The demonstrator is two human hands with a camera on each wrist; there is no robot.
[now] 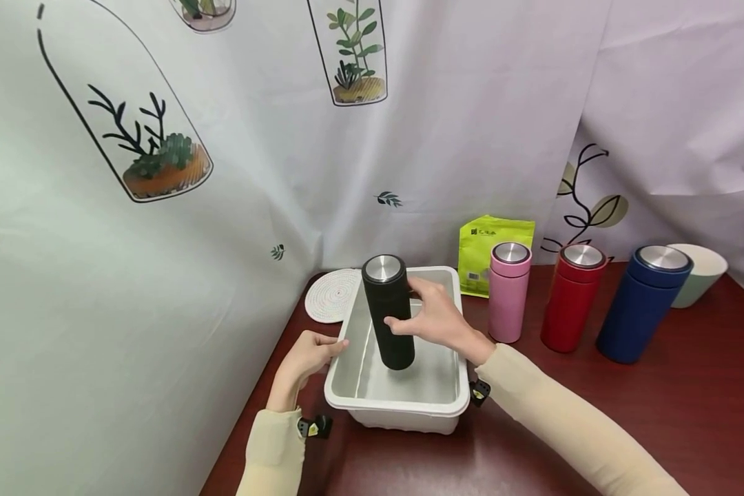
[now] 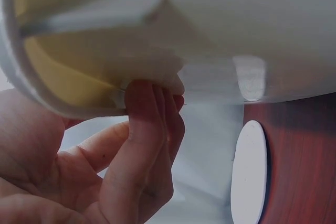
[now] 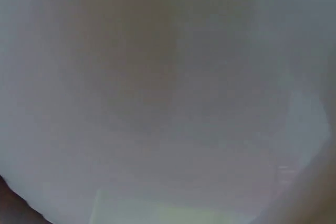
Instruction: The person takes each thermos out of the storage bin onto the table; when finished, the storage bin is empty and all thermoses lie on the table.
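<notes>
A black thermos bottle (image 1: pixel 389 300) with a silver-topped lid stands slightly tilted inside a white plastic basin (image 1: pixel 403 408). My right hand (image 1: pixel 437 317) grips it from the right side, thumb in front and fingers behind. Whether its base touches the basin floor I cannot tell. On the basin's left rim, my left hand (image 1: pixel 306 357) pinches the edge; in the left wrist view the bent fingers (image 2: pixel 142 145) reach under the lip. The right wrist view is blurred by a pale surface very near the camera, so the fingers do not show there.
Right of the basin stand a pink thermos (image 1: pixel 507 303), a red thermos (image 1: pixel 570 303) and a blue thermos (image 1: pixel 638 310). A green packet (image 1: pixel 476 255) and a pale green cup (image 1: pixel 697 282) are behind them. A round white mat (image 1: pixel 328 297) lies by the basin's back left.
</notes>
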